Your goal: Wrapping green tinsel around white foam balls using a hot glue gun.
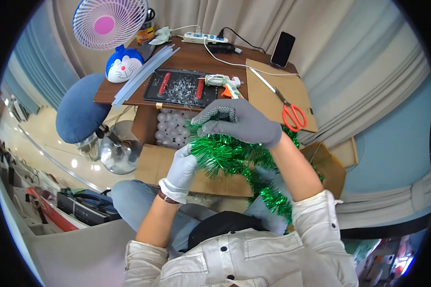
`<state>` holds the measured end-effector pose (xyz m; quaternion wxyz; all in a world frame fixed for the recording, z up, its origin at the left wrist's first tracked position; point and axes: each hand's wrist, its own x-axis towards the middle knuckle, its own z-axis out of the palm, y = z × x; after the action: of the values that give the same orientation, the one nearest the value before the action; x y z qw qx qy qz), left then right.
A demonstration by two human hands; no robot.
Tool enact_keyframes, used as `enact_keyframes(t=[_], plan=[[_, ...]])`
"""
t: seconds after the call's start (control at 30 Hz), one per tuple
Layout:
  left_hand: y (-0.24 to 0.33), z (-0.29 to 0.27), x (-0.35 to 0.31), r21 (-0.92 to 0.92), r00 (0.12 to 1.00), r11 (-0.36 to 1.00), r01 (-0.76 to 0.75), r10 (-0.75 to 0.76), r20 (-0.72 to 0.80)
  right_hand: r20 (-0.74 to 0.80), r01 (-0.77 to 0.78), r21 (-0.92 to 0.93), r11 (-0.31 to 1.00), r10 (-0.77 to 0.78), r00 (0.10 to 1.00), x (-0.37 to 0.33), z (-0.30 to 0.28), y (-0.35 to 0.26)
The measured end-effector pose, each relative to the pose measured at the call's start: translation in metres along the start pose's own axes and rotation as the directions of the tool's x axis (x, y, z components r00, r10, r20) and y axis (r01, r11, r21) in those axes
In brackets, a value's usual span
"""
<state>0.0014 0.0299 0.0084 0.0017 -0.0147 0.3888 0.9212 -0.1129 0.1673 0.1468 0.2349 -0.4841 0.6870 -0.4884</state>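
Shiny green tinsel garland (215,155) bunches up between my hands, above an open cardboard box at my lap. My left hand (181,168), in a white glove, is closed on its left side from below. From above, my right hand (246,120) in a grey dotted glove bends its fingers and thumb round the garland's upper left end. Whether a smaller piece sits in the right fingertips is hidden. The rest of the tinsel trails down to the right over my leg. Just beyond my right hand, a glue gun (222,81) lies on a black board (151,88) strewn with glue strands.
White balls (172,128) fill part of the cardboard box (160,165). On the brown desk (189,50) are a fan (110,26), clear glue sticks (143,76), a power strip (206,37), a phone (282,49) and orange-handled scissors (293,115) on a cardboard sheet (263,98). A blue stool (81,110) stands left.
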Motion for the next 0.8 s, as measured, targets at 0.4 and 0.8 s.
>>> enact_keyframes(t=[0.4, 0.8], plan=[[0.004, 0.006, -0.003, -0.099, 0.984, 0.988, 0.117, -0.129, -0.123, -0.223, -0.09, 0.028, 0.996, 0.094, 0.97, -0.013, 0.03, 0.039], [0.01, 0.014, -0.004, 0.213, 1.0, 0.977, -0.007, 0.007, 0.001, -0.387, -0.018, -0.534, 0.845, -0.226, 0.894, -0.031, 0.039, 0.046]])
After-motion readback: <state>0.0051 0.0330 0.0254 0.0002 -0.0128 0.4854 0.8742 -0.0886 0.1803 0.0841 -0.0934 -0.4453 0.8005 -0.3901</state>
